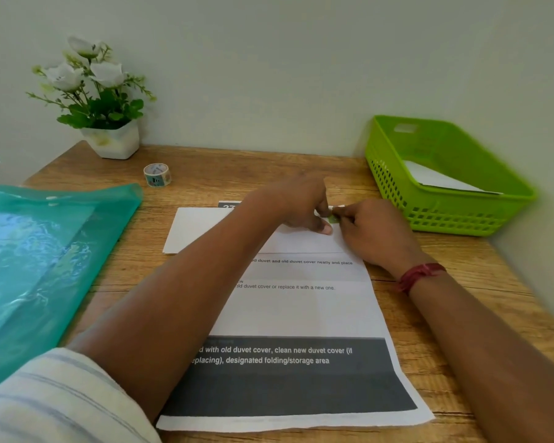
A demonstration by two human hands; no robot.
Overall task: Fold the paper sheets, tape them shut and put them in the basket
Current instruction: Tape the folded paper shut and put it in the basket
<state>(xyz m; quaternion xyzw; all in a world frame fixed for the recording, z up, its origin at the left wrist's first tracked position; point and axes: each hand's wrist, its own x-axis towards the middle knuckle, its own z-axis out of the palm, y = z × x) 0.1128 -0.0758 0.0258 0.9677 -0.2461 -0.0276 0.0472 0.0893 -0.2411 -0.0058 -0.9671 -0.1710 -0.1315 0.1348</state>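
Note:
A folded white paper (205,230) lies on top of a printed sheet (301,314) in the middle of the wooden desk. My left hand (296,203) presses fingertips down on the folded paper's right part. My right hand (370,228) meets it there, pinching a small green piece of tape (333,219) at the fold's edge. A roll of patterned tape (157,174) stands at the back of the desk, left of my hands. The green basket (454,219) sits at the right and holds a folded white paper (442,179).
A teal plastic folder (45,257) covers the left side of the desk. A white pot of artificial flowers (111,140) stands in the back left corner. Walls border the desk at the back and right.

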